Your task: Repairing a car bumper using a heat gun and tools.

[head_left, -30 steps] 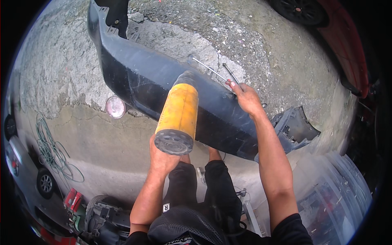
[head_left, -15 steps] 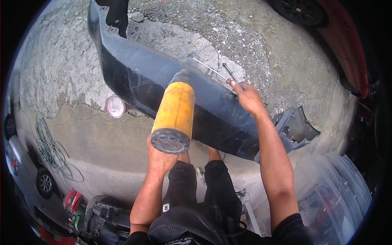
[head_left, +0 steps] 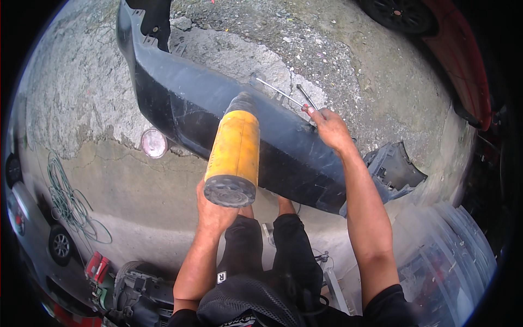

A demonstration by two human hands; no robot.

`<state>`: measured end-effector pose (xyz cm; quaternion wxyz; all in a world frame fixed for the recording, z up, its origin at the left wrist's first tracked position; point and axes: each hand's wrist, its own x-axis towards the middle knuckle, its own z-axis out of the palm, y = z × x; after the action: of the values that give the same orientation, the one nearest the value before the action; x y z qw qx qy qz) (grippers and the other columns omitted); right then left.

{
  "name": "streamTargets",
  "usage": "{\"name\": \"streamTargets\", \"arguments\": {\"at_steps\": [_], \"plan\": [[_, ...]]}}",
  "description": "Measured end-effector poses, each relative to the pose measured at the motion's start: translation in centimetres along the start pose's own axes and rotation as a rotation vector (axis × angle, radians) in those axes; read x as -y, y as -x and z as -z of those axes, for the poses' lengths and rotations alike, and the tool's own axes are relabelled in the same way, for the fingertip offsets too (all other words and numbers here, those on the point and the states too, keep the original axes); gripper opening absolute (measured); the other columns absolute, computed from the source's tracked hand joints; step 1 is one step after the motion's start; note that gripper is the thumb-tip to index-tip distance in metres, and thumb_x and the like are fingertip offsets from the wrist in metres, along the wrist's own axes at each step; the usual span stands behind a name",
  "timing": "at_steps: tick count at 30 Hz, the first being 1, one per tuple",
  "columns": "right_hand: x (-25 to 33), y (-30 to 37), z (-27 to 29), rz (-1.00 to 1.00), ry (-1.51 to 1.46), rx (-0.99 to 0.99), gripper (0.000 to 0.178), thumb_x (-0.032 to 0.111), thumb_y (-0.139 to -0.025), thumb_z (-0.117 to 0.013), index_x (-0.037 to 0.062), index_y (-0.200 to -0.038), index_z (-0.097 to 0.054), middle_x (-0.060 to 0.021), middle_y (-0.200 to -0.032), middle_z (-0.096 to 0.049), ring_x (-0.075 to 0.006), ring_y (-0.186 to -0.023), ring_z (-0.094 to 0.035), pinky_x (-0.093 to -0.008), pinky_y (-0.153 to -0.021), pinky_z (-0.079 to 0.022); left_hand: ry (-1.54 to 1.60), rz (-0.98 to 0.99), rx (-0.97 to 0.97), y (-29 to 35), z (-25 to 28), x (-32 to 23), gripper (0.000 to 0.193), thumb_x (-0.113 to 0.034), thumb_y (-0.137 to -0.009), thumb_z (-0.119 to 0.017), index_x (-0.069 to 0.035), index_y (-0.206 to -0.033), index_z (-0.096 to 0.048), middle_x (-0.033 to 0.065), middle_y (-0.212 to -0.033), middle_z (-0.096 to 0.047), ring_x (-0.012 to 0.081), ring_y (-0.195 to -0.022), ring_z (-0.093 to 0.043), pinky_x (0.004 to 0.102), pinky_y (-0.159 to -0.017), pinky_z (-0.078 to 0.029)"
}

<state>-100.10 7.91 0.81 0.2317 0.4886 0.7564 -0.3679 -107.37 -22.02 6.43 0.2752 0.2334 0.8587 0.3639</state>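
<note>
A long black car bumper (head_left: 201,90) stretches across the view in front of my legs, its painted face scuffed. My left hand (head_left: 215,211) is closed below a yellow heat gun (head_left: 235,144), whose body hides the handle and most of the fingers. The gun's dark nozzle points away from me at the bumper's upper face; whether it touches cannot be made out. Over the bumper's far edge, my right hand (head_left: 330,129) grips a screwdriver (head_left: 289,95) by its red handle. The metal shaft reaches left to the bumper's far edge. A second dark rod (head_left: 306,96) shows beside that hand.
A round pinkish lid or dish (head_left: 154,143) lies left of the bumper on cracked concrete. Farther left are a coiled green hose (head_left: 68,191) and a silver car (head_left: 32,223). Clear plastic sheets (head_left: 447,267) stand at lower right. A red car (head_left: 457,60) is at upper right.
The heat gun has shifted very slightly to the right and toward me, my left hand with it. My right hand and the screwdriver hold almost the same place.
</note>
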Motion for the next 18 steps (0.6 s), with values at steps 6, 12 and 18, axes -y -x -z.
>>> {"name": "streamTargets", "arguments": {"at_steps": [6, 12, 18], "plan": [[-0.19, -0.38, 0.07, 0.024, 0.043, -0.014, 0.063, 0.057, -0.091, -0.052, -0.0038, -0.095, -0.065, -0.0226, -0.088, -0.064, -0.0328, -0.086, -0.061, -0.0420, -0.077, -0.046, 0.090, 0.034, 0.024, 0.35, -0.23, -0.35, 0.035, -0.007, -0.071, -0.072, 0.001, -0.104, -0.064, 0.0160, -0.098, -0.068, 0.0298, -0.091, -0.067, 0.0344, -0.080, -0.052], [0.03, -0.24, 0.13, 0.029, 0.045, -0.023, 0.064, 0.058, -0.091, -0.051, -0.0046, -0.095, -0.065, -0.0238, -0.090, -0.064, -0.0340, -0.086, -0.061, -0.0428, -0.078, -0.046, 0.159, 0.078, 0.030, 0.26, -0.06, -0.71, 0.033, -0.008, -0.073, -0.072, 0.002, -0.103, -0.064, 0.0160, -0.099, -0.068, 0.0288, -0.090, -0.067, 0.0342, -0.079, -0.052], [-0.32, -0.38, -0.05, 0.025, 0.045, -0.021, 0.065, 0.058, -0.091, -0.050, -0.0043, -0.096, -0.065, -0.0237, -0.092, -0.064, -0.0342, -0.089, -0.062, -0.0429, -0.079, -0.046, 0.040, 0.115, 0.229, 0.51, 0.45, -0.47, 0.036, -0.013, -0.080, -0.062, -0.004, -0.115, -0.062, 0.0135, -0.118, -0.062, 0.0322, -0.112, -0.056, 0.0418, -0.095, -0.043]]}}
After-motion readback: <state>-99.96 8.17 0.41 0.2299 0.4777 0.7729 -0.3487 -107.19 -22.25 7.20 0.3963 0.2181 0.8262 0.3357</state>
